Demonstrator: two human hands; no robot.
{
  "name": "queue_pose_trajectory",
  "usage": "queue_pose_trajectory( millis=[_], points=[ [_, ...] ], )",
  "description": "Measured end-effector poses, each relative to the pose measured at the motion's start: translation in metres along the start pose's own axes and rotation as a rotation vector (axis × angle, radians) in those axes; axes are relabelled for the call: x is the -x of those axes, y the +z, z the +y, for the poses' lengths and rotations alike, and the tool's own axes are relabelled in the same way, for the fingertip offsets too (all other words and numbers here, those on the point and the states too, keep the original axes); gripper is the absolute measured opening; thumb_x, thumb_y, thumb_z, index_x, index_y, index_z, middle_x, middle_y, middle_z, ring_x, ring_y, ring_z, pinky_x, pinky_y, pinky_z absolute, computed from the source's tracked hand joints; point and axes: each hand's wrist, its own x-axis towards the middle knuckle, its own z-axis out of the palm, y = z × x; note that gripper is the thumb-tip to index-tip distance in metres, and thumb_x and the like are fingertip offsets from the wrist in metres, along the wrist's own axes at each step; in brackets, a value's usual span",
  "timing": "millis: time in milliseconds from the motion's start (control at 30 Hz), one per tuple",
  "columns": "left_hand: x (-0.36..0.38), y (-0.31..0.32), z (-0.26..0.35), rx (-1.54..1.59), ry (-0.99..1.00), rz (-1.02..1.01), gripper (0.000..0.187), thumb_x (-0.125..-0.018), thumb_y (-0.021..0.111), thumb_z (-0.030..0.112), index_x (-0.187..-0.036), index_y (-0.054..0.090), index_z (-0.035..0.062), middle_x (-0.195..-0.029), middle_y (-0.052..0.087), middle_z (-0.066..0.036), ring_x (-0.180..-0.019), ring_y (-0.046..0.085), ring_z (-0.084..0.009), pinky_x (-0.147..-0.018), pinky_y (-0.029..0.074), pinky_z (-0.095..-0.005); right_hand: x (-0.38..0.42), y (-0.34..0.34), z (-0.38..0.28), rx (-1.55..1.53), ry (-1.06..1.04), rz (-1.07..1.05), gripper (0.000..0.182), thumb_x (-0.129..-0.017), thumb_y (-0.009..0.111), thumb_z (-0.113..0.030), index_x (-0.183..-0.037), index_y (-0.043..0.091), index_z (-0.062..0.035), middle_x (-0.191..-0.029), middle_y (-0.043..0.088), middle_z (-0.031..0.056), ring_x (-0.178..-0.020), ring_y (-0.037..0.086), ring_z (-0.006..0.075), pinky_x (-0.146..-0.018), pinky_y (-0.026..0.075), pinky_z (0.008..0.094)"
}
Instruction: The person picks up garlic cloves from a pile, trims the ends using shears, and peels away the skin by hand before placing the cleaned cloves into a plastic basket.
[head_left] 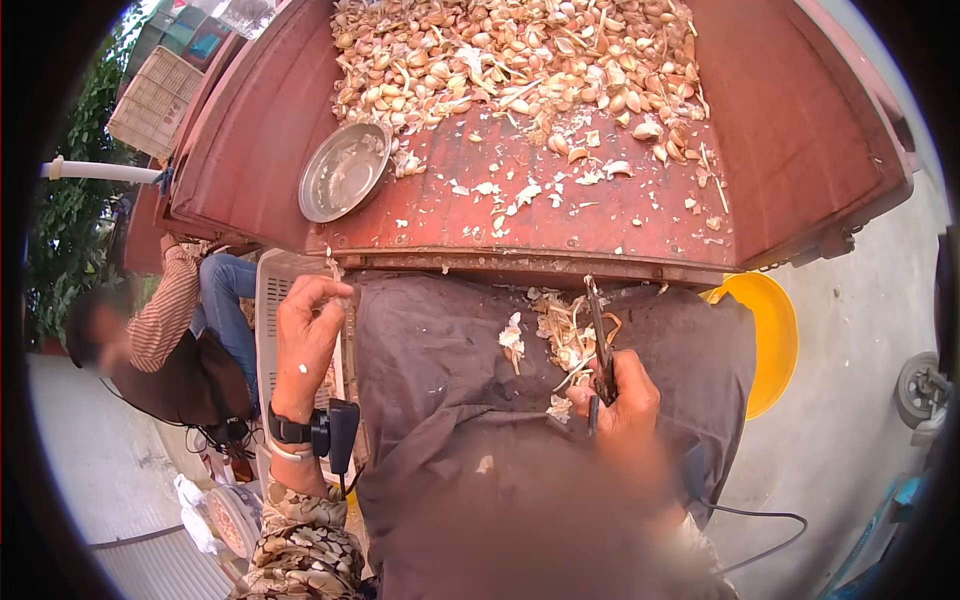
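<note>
My right hand (pixel 628 395) is closed around a pair of dark shears (pixel 602 345), whose blade points up toward the truck bed's edge. Under the blade, garlic skins and stem scraps (pixel 562 335) lie on the dark apron (pixel 430 370) over my lap. My left hand (pixel 305 330) hovers above a plastic crate (pixel 272 300). Its fingers are bent, with thumb and index apart and nothing visible between them. A small pale scrap (pixel 335 265) shows just above the fingertips. A strapped dark device (pixel 318 432) sits on that wrist.
Ahead is a red metal bed (pixel 450 220) with a heap of garlic cloves (pixel 520 60) and a metal bowl (pixel 345 172). A yellow tub (pixel 770 345) stands at right. Another person (pixel 180 340) sits at left. A dark cable (pixel 770 515) hangs at lower right.
</note>
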Motion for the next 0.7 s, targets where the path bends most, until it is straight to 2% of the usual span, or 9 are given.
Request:
queue_pose_trajectory(
  millis=[33,100,200,233,333,500,533,633,700],
  points=[
    [0.007,-0.015,-0.017,-0.642,0.213,0.072,0.027,-0.073,0.054,0.002,-0.096,0.066,0.0025,-0.102,0.060,-0.011,-0.088,0.057,-0.0187,-0.075,0.045,-0.0298,0.000,0.001,0.002,-0.043,0.058,0.014,0.040,-0.070,0.080,-0.021,-0.081,0.047,-0.0017,-0.072,0.047,0.0075,-0.057,0.046,0.0187,-0.052,0.041,0.0309],
    [-0.003,-0.011,-0.019,-0.626,0.376,0.221,0.018,-0.079,0.056,0.005,-0.094,0.065,0.0006,-0.092,0.062,-0.011,-0.084,0.060,-0.0153,-0.071,0.046,-0.0271,-0.003,0.003,0.005,-0.068,0.086,-0.013,0.039,-0.071,0.080,-0.019,-0.081,0.047,-0.0014,-0.071,0.047,0.0074,-0.058,0.046,0.0181,-0.053,0.041,0.0302],
    [-0.040,0.046,0.040,0.343,-0.152,0.013,0.016,-0.086,0.058,0.012,-0.092,0.064,-0.0012,-0.077,0.061,-0.007,-0.072,0.061,-0.0120,-0.063,0.046,-0.0248,-0.003,0.003,0.004,-0.118,0.171,-0.040,0.038,-0.072,0.080,-0.018,-0.082,0.048,-0.0010,-0.070,0.047,0.0071,-0.059,0.047,0.0176,-0.054,0.042,0.0300],
    [-0.060,0.070,0.053,0.422,-0.098,-0.046,0.021,-0.089,0.059,0.019,-0.088,0.063,-0.0024,-0.063,0.056,-0.002,-0.058,0.057,-0.0090,-0.056,0.044,-0.0235,-0.004,0.002,0.003,-0.141,0.204,-0.041,0.037,-0.072,0.079,-0.018,-0.083,0.048,-0.0009,-0.070,0.047,0.0070,-0.060,0.048,0.0175,-0.054,0.042,0.0301],
    [-0.125,0.136,0.091,0.164,0.144,0.010,0.029,-0.087,0.061,0.025,-0.086,0.063,-0.0036,-0.066,0.060,-0.013,-0.063,0.058,-0.0175,-0.060,0.045,-0.0316,-0.006,-0.001,0.007,-0.047,0.143,0.003,0.037,-0.074,0.079,-0.020,-0.085,0.049,-0.0010,-0.071,0.048,0.0068,-0.060,0.049,0.0169,-0.055,0.043,0.0300],
    [-0.185,0.194,0.113,-0.223,0.121,-0.023,0.029,-0.079,0.066,0.026,-0.085,0.065,-0.0016,-0.074,0.064,-0.020,-0.070,0.064,-0.0303,-0.063,0.048,-0.0363,-0.009,-0.008,0.006,-0.141,0.245,-0.042,0.037,-0.074,0.079,-0.022,-0.086,0.050,-0.0014,-0.071,0.048,0.0070,-0.059,0.049,0.0164,-0.054,0.043,0.0295],
    [-0.190,0.196,0.107,-0.289,0.175,0.010,0.025,-0.078,0.066,0.023,-0.080,0.064,-0.0019,-0.071,0.064,-0.016,-0.069,0.064,-0.0258,-0.062,0.048,-0.0334,-0.009,-0.008,0.007,-0.146,0.243,-0.046,0.038,-0.074,0.079,-0.022,-0.086,0.050,-0.0015,-0.071,0.048,0.0070,-0.059,0.048,0.0164,-0.054,0.043,0.0294],
    [-0.182,0.180,0.091,0.182,0.063,-0.127,0.021,-0.080,0.063,0.020,-0.079,0.063,-0.0012,-0.070,0.063,-0.009,-0.070,0.063,-0.0176,-0.060,0.047,-0.0276,-0.012,-0.007,0.006,-0.169,0.256,-0.026,0.037,-0.074,0.079,-0.021,-0.085,0.049,-0.0012,-0.072,0.048,0.0070,-0.060,0.048,0.0165,-0.054,0.042,0.0293],
    [-0.158,0.159,0.094,0.683,-0.195,-0.318,0.016,-0.087,0.057,0.015,-0.089,0.062,-0.0006,-0.078,0.061,-0.003,-0.072,0.059,-0.0092,-0.060,0.043,-0.0205,-0.012,-0.004,0.009,-0.139,0.242,0.012,0.037,-0.075,0.078,-0.021,-0.085,0.048,-0.0010,-0.072,0.048,0.0072,-0.059,0.048,0.0166,-0.054,0.042,0.0298]
  ],
)
